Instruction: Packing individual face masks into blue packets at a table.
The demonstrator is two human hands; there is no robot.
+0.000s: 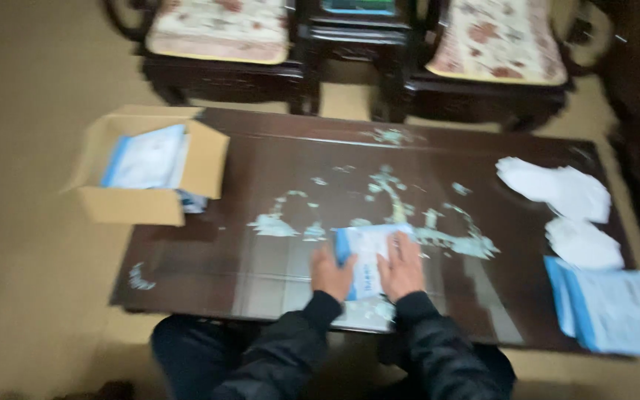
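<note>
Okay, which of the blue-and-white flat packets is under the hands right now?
The blue-and-white flat packet at the near edge of the dark wooden table, pressed by both hands. The others sit in the cardboard box or stacked far right.

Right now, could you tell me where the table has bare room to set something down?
The widest bare patch of table lies between the box and the white pieces. The right end is crowded with those and a packet stack. Both hands, left hand and right hand, press a packet at the near edge.
</note>
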